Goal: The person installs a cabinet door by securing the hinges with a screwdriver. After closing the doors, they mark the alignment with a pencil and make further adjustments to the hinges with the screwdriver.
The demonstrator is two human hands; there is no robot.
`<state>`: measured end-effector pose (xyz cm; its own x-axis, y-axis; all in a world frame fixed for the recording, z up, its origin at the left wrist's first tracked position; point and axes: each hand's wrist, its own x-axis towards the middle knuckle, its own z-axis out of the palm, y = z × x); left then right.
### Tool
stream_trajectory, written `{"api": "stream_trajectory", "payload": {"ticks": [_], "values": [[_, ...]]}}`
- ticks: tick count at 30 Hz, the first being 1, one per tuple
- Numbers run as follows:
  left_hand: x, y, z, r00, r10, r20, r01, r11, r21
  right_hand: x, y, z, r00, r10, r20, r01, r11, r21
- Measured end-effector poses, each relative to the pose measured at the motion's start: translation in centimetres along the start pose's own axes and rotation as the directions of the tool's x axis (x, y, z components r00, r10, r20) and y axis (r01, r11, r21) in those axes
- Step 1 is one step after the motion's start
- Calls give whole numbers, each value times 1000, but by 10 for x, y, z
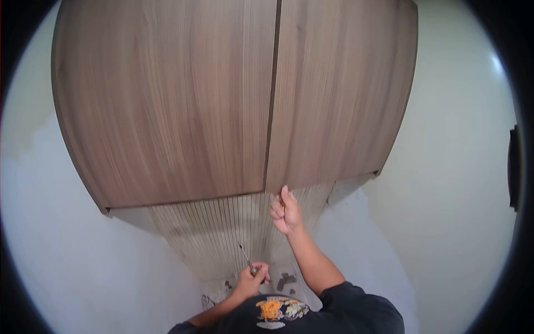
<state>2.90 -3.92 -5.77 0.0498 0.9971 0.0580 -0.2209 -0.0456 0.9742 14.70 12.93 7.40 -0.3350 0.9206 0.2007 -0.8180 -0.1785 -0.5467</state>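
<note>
In the head view my left hand [253,279] is wrapped round the handle of a screwdriver [245,255], its thin shaft pointing up and away from me. My right hand [286,213] is raised at the lower edge of the right wooden cabinet door [334,100], close to the gap between the doors. Its fingers are curled in and the thumb points up. A small yellowish spot shows between those fingers, too small to name. The left cabinet door [161,106] hangs beside it.
Below the doors stands a ribbed light panel [217,228]. Dark scraps [286,281] lie on the floor by my feet. A pale wall [456,139] rises on the right, with a dark object [513,167] at its far edge.
</note>
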Motion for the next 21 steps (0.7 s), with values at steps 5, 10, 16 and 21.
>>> {"api": "stream_trajectory", "payload": {"ticks": [5, 10, 16, 21], "values": [[-3, 4, -2, 1000, 21, 15, -20, 998, -52, -1, 2, 2, 1000, 9, 23, -10, 1000, 24], [-3, -2, -5, 999, 36, 41, -33, 997, -68, 1, 4, -12, 990, -1, 140, -11, 997, 78], [-2, -1, -2, 999, 19, 28, -17, 997, -80, -3, -4, 0, 999, 16, 43, -18, 999, 37], [-3, 8, -2, 1000, 7, 12, -6, 992, -123, 3, 5, -7, 987, -23, 158, 13, 998, 66]]}}
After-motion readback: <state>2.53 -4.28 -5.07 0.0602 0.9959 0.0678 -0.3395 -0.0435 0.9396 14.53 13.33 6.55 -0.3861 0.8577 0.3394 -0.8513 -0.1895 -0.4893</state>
